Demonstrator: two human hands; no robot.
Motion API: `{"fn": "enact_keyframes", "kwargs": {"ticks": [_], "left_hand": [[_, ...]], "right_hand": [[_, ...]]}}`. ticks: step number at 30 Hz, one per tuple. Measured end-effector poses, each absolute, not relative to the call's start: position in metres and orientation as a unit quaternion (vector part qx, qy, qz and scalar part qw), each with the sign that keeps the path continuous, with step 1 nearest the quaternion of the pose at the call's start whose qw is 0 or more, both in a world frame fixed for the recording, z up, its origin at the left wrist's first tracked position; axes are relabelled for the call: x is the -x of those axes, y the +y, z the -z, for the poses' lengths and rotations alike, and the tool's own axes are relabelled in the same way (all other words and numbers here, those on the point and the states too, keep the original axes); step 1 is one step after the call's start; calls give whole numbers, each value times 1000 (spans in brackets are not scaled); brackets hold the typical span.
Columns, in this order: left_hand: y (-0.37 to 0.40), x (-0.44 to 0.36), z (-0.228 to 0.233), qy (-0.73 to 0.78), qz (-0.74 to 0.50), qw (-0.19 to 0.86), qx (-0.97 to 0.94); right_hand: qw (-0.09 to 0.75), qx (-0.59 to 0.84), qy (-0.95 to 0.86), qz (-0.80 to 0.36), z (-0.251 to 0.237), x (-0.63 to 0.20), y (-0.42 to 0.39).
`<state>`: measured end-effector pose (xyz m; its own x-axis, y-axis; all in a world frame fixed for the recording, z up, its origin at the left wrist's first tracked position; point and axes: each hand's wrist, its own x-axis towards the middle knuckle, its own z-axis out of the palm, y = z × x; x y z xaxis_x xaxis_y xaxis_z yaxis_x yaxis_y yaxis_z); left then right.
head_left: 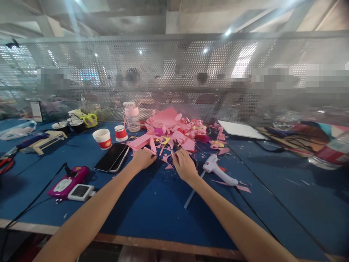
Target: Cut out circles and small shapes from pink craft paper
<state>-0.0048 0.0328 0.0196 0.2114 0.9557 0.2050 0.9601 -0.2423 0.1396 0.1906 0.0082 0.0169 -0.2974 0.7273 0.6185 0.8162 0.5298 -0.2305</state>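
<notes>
Both hands [143,159] [184,165] pinch pink paper strip [151,150], lying left-right.

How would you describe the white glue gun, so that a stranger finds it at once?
Start from the blue table and find the heap of pink paper scraps near its far edge. Just right of the right hand, below that heap, lies the glue gun on its side. It is the only white, pistol-shaped tool there; its neighbours are flat pink scraps.
</notes>
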Motion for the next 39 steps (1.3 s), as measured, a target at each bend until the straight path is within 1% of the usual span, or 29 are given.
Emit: {"fn": "enact_keyframes", "kwargs": {"ticks": [8,11,13,16,19,21,23,25,27,32,34,39], "left_hand": [[34,14,-25,-669,93,52,735],[33,12,-25,-691,108,101,707],[31,8,-26,-678,138,138,709],[27,0,-27,-600,193,157,761],[23,-6,-23,-477,227,145,837],[22,-8,-17,-403,219,124,880],[23,-8,-9,-368,192,94,905],[24,-7,-1,-384,154,66,908],[25,-7,3,-423,121,50,896],[20,-10,0,-494,85,77,862],[18,-13,-4,-505,83,90,854],[28,-22,-20,-476,112,77,869]], "right_hand": [[350,460,-812,85,-13,-190,10],[357,453,-812,83,-11,-189,10],[364,448,-813,77,-11,-188,8],[364,439,-819,68,-13,-186,4],[356,429,-829,51,-14,-184,1],[350,421,-836,32,-13,-183,1],[345,428,-835,12,-13,-182,0],[334,450,-828,-7,-13,-182,-1],[305,472,-827,-28,-15,-182,-4],[206,486,-848,-56,-19,-180,-11],[195,474,-857,-46,-16,-179,-12],[215,448,-867,-46,-10,-175,-10]]}}
